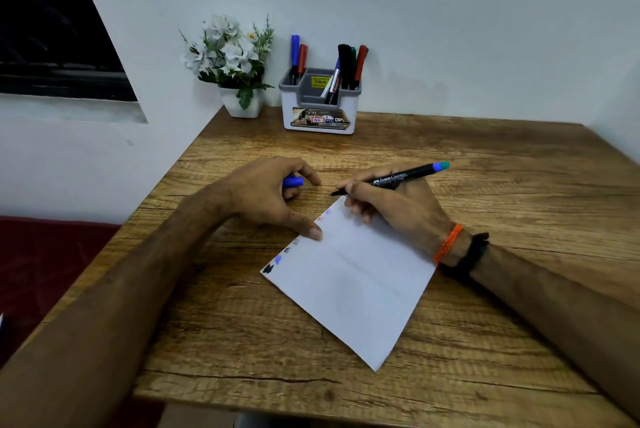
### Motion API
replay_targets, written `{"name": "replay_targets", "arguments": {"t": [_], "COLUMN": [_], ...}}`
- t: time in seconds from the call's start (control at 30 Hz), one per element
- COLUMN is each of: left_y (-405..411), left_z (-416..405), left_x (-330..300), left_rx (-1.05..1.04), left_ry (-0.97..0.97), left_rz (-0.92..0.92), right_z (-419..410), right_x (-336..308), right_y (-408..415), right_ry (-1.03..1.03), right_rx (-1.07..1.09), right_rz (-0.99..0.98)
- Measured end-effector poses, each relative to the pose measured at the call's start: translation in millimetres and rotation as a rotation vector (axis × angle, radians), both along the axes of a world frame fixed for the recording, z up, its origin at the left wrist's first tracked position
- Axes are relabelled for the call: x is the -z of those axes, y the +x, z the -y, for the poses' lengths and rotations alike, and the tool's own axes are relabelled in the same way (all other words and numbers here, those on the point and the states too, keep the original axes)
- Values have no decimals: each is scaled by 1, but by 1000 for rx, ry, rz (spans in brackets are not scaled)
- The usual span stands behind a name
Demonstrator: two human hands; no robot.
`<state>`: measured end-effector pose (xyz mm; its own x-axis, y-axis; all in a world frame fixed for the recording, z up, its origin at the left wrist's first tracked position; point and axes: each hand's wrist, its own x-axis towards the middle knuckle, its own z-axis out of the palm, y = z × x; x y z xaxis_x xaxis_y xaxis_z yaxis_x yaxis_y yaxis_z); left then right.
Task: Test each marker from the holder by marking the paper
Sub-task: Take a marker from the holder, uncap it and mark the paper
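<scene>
Paper (pixel 349 275): flat on table (pixel 485 323), near edge of holder (pixel 318 105).
Right hand (pixel 391 209): grips marker (pixel 388 181), tip at paper's far corner.
Left hand (pixel 273 195): curled around blue cap (pixel 293 182), thumb pressing paper's left edge.

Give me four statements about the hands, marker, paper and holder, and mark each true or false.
1. The right hand holds a black marker with its tip uncovered. True.
2. The left hand is empty. False: it grips a blue cap, its thumb pressing the paper.
3. The paper is blank. False: colored marks run along its left edge.
4. The holder stands by the wall beside a flower pot, markers upright in it. True.
</scene>
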<state>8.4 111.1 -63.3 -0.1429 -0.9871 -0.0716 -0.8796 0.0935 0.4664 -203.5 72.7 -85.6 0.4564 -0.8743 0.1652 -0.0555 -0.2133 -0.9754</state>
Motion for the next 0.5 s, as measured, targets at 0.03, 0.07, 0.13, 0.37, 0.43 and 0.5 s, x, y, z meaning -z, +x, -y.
{"name": "replay_targets", "arguments": {"t": [0.03,0.07,0.13,0.37,0.43,0.5], "left_y": [1,3,7,3,0,-1], "left_z": [-1,-1,1,2,1,2], "left_x": [0,1,2,4,3,5], "left_rx": [-4,-11,-46,-42,-17,4], "left_ry": [-2,-14,-56,-156,-191,-208], "left_rz": [-60,-110,-158,-339,-346,-376], "right_z": [0,0,1,2,2,3], "right_x": [-3,-6,-11,-19,-20,-20], "right_y": [-1,-1,-3,-7,-8,-10], "right_ry": [10,33,121,200,140,110], "right_rx": [-2,-10,-62,-84,-40,-23], "right_rz": [15,39,113,171,148,148]}}
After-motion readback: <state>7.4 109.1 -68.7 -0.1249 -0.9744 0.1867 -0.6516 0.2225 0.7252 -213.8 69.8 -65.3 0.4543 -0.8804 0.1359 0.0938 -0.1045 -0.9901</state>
